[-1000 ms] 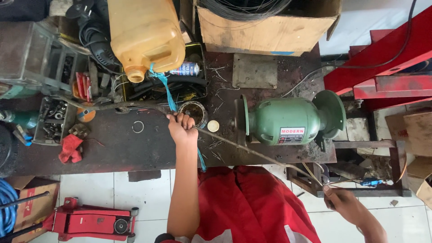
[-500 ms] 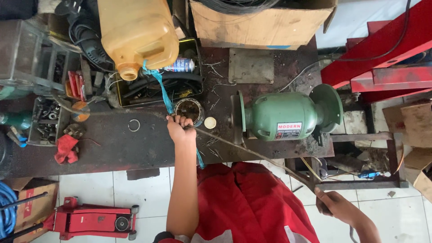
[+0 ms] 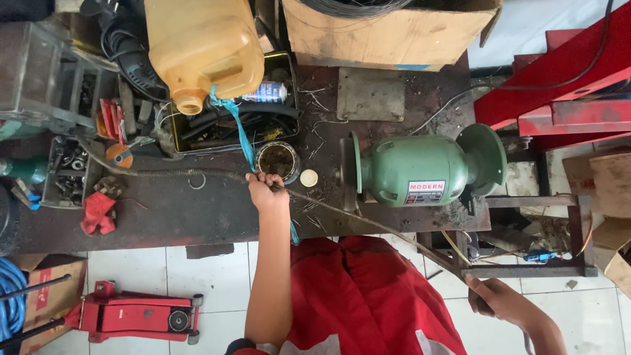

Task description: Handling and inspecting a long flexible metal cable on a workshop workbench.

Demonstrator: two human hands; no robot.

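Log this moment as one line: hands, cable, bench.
left hand: gripping cable on workbench | right hand: holding cable's far end, off bench | cable: stretched between hands | nearby: green bench grinder, round tin

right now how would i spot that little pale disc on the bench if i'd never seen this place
Find the big green bench grinder on the dark workbench. Just off its disc end, toward the left hand gripping the long cable, lies a small cream disc. It sits beside a round open tin, and it is the only flat, pale, round piece there.
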